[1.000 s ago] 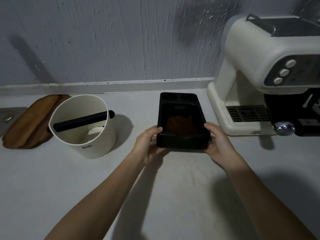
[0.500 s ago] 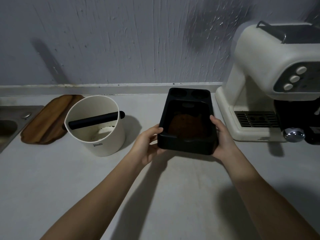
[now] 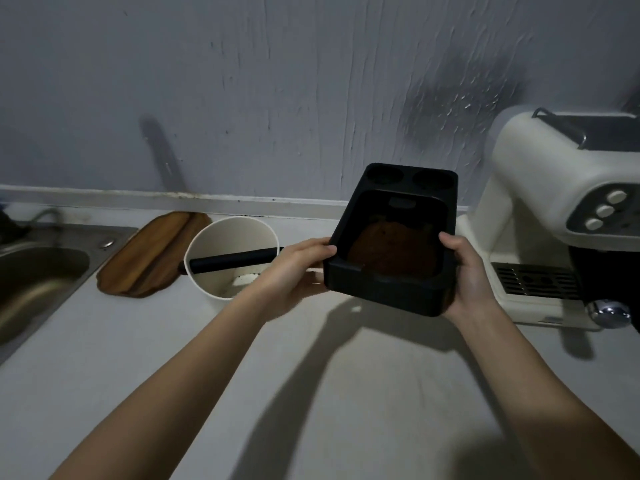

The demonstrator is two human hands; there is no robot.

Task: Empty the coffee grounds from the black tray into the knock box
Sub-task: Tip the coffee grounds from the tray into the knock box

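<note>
The black tray [image 3: 384,292] hangs in the air above the counter, held level between both hands, with brown coffee grounds [image 3: 393,251] heaped in its large well. My left hand [image 3: 298,268] grips its near left corner and my right hand [image 3: 465,271] grips its right side. The cream knock box [image 3: 221,233] with a black bar [image 3: 232,263] across its mouth stands on the counter just left of my left hand, which covers its right edge.
A cream espresso machine [image 3: 554,216] stands at the right, close to the tray. A wooden board [image 3: 152,254] lies left of the knock box, and a steel sink [image 3: 38,271] is at the far left. A grey wall runs behind.
Both hands have lifted the tray off the counter and raised it. The view has shifted left, bringing the sink into sight.
</note>
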